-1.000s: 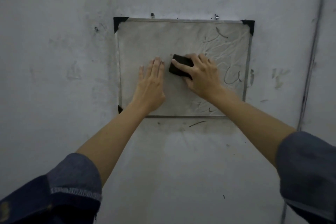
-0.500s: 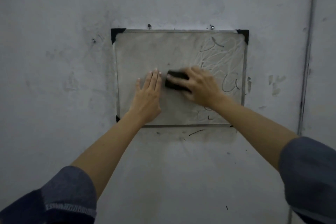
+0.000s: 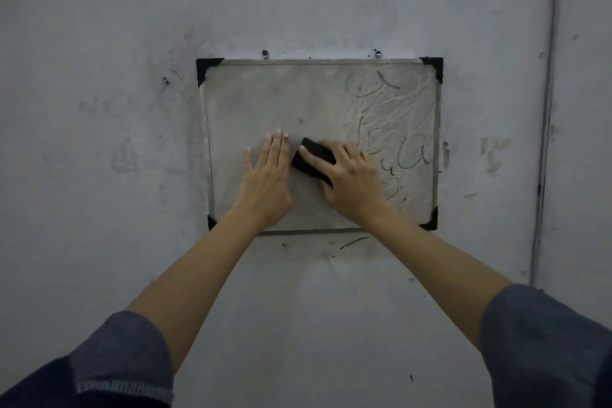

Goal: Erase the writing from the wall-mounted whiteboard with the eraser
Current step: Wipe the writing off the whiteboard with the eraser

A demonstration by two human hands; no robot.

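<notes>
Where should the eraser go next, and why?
Probably sweep the eraser right. The right hand holds it mid-board, and the remaining marks sit on the whiteboard's right side. The left hand lies flat, bracing the board.

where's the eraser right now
In the head view, the black eraser is pressed on the whiteboard near its middle, gripped by the right hand, beside the flat left hand.

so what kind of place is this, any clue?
Hard to say; probably a bare utility or workshop-type room. All that shows is a scuffed grey wall, a small framed whiteboard hung on two screws, and a pipe or conduit running down the right.
</notes>
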